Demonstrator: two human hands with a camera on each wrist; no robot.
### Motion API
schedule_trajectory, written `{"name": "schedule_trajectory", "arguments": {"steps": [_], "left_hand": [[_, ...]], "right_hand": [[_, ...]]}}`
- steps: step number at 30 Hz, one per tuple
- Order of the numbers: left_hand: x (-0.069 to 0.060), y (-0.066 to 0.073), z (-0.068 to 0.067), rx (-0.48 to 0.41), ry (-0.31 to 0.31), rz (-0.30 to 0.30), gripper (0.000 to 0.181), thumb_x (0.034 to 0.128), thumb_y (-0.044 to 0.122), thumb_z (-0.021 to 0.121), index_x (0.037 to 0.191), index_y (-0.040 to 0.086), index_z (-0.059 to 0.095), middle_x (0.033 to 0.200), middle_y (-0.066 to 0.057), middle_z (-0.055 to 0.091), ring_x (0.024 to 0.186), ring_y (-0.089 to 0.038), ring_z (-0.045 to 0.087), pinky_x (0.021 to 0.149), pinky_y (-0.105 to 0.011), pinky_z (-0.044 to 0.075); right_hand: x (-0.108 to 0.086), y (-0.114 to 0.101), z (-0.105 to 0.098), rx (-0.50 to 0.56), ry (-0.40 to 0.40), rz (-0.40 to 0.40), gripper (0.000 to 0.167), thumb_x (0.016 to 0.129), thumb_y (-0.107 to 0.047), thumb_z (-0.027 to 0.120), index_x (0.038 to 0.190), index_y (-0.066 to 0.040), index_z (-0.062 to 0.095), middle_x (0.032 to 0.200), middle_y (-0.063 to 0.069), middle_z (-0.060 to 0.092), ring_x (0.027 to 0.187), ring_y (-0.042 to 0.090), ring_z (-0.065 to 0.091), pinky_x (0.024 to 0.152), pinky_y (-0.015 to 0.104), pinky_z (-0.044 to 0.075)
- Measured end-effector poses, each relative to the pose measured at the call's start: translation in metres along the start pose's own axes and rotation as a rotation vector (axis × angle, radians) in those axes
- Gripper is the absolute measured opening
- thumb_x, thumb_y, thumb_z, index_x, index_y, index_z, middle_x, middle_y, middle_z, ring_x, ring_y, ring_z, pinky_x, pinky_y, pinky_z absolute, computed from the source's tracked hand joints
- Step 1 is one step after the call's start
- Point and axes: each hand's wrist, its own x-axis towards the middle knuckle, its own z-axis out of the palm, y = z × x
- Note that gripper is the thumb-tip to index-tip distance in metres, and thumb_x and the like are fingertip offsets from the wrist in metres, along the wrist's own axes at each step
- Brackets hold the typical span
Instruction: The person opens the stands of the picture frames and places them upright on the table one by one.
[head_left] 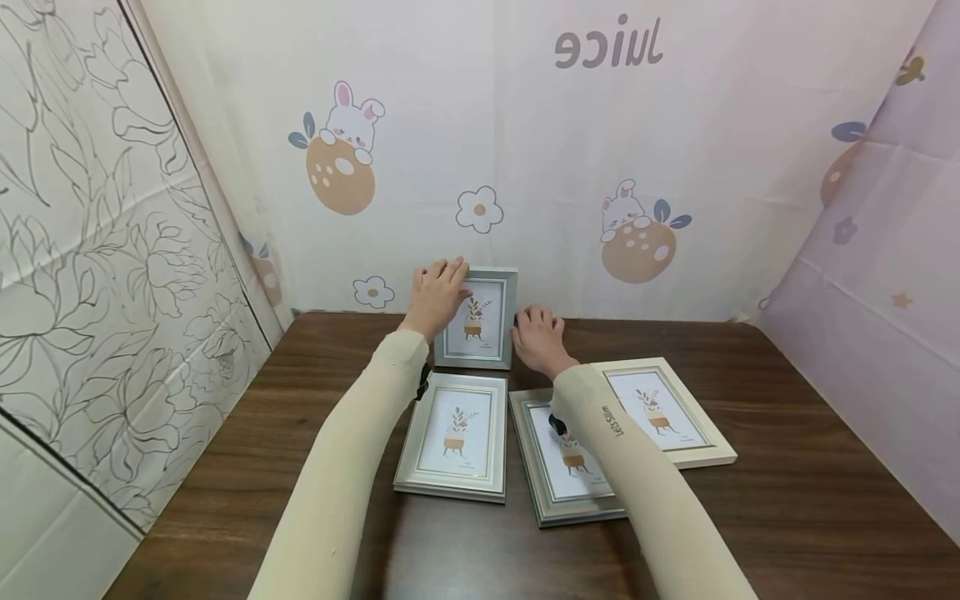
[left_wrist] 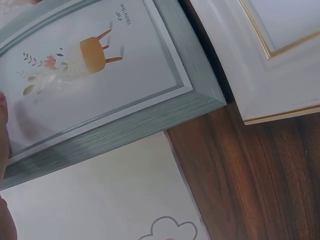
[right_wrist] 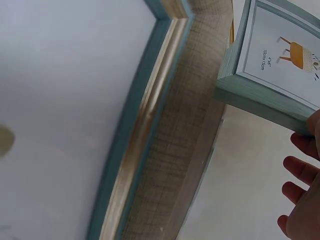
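A grey-green picture frame [head_left: 504, 321] with a plant print stands upright at the back of the table, close to the curtain. My left hand [head_left: 437, 296] holds its upper left part, the thumb across the front and the fingers at the top edge. Along its right side, my right hand [head_left: 538, 340] grips the edge; the right wrist view shows the fingertips [right_wrist: 302, 145] at that edge, the other fingers spread apart. Directly in front lies a white picture frame [head_left: 457, 437]. Under my right forearm is a greyish-beige picture frame [head_left: 536, 454], partly hidden.
A cream picture frame [head_left: 708, 408] lies at the right, partly beneath the right sleeve and beside the beige one. The dark wooden table [head_left: 817, 500] meets a printed curtain [head_left: 525, 167] at the back. A flower-patterned panel [head_left: 112, 250] rises on the left.
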Motion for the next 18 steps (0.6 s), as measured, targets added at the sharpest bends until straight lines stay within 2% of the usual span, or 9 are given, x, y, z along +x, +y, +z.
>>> {"name": "schedule_trajectory", "arguments": {"steps": [9,18], "left_hand": [[-0.0029,-0.0002,0.0043,0.050,-0.118,-0.018,0.064,0.1030,0.040,0.052,0.156,0.011,0.031,0.155,-0.009,0.038,0.142,-0.028,0.033,0.107,-0.052,0.027],[-0.0050,-0.0011,0.0033,0.071,-0.149,-0.011,0.067,0.1040,0.042,0.047,0.158,0.010,0.023,0.159,-0.009,0.032,0.145,-0.028,0.028,0.109,-0.053,0.025]], "right_hand": [[0.0007,0.0021,0.0042,0.010,-0.039,0.014,0.048,0.108,-0.024,0.039,0.148,0.003,0.038,0.147,0.023,0.036,0.134,0.040,0.028,0.104,0.060,0.020],[0.0009,0.0031,0.0061,-0.010,-0.049,0.019,0.050,0.107,-0.026,0.040,0.149,0.002,0.036,0.147,0.024,0.036,0.135,0.041,0.028,0.104,0.060,0.021]]}}
